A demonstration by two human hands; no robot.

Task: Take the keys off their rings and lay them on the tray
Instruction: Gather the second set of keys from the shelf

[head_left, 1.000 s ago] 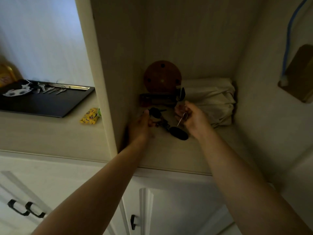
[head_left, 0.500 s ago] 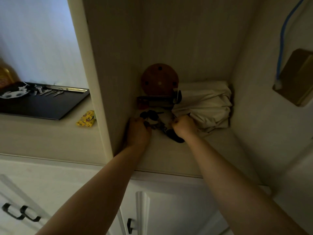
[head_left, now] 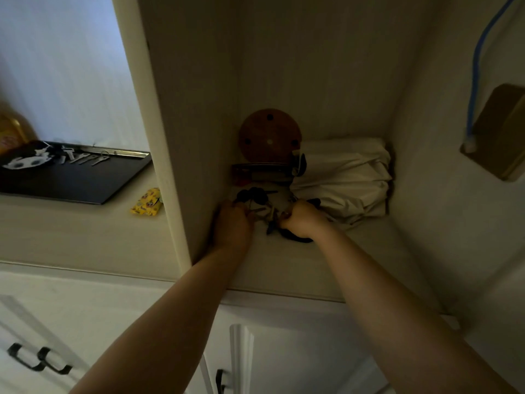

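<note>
A dark bunch of keys with black heads lies deep in the dim cabinet niche. My left hand grips its left side, fingers curled. My right hand is closed on the bunch's right side, above a black fob that pokes out under the wrist. The exact ring between my fingers is hidden. Far left on the counter rests a black tray, with several silver keys laid in a row near its back edge beside a white-and-black keychain figure.
A round brown wooden disc and a dark flat case stand behind the keys; a folded white cloth bundle fills the niche's right. The cabinet's side panel separates niche from counter. A yellow packet lies by the tray.
My right hand dropped from a raised position holding a key back onto the bunch. Both hands pushed deeper into the niche, and the view shifted slightly.
</note>
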